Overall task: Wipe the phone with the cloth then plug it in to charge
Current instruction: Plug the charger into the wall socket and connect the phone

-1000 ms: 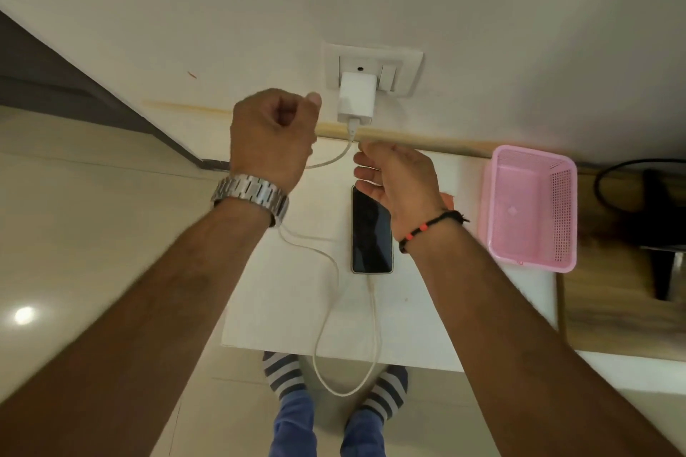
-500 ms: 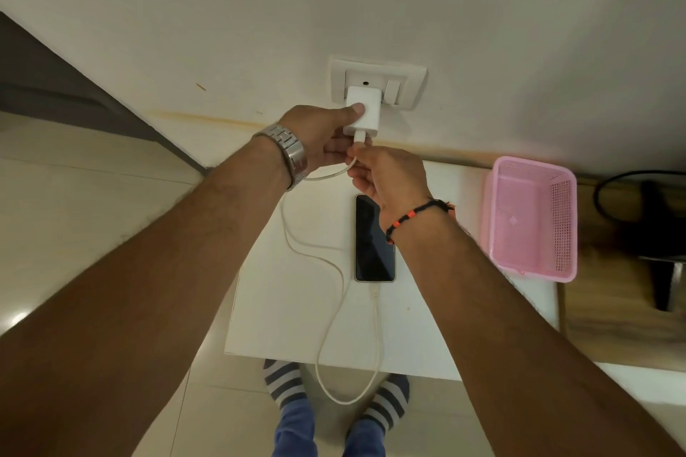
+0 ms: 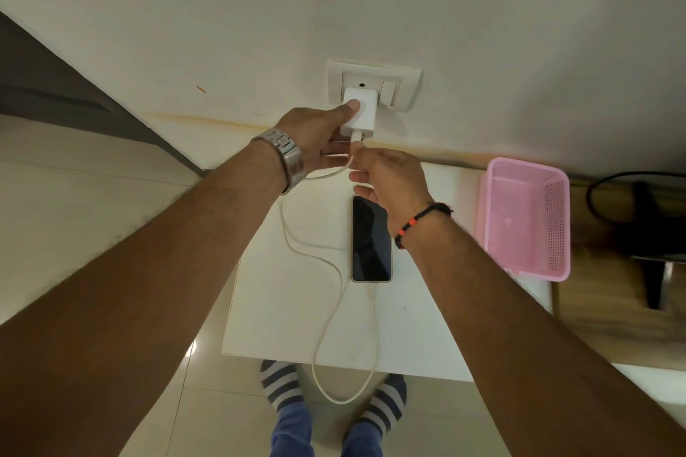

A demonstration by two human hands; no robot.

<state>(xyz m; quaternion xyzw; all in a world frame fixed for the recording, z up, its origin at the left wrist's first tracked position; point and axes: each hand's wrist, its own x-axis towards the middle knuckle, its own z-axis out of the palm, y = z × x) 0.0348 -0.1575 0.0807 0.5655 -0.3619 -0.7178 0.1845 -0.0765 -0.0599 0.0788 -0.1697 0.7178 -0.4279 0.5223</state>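
The wall [image 3: 260,11] is pale cream and plain, with a small orange mark on it and a yellowish line low down where it meets the table; a white socket plate [image 3: 404,85] sits in it, and a white charger block [image 3: 365,111] is plugged in there. The left hand [image 3: 319,139], with a silver watch [image 3: 287,159] on the wrist, grips the charger block, thumb pressed on its front; the right hand [image 3: 389,176], with a black and orange thread band [image 3: 419,223] on the wrist, pinches the white cable [image 3: 326,271] right under the block.

A small white table [image 3: 267,308] stands against the wall; the phone [image 3: 371,239] lies flat on it, screen dark, just below the right hand. The cable is stuck into the phone's near end, loops off the front edge of the table, comes back up across the top and runs to the charger. A pink plastic basket [image 3: 497,219] rests on the right side of the table, near the phone but not touching it; past it is a brown wooden surface [image 3: 594,319] with something black on it and a black wire [image 3: 594,184].

The floor [image 3: 74,215] is shiny pale tile; two feet in striped socks [image 3: 282,382] stand at the table's front edge; a dark grey slanted panel [image 3: 55,85] runs along the left wall.
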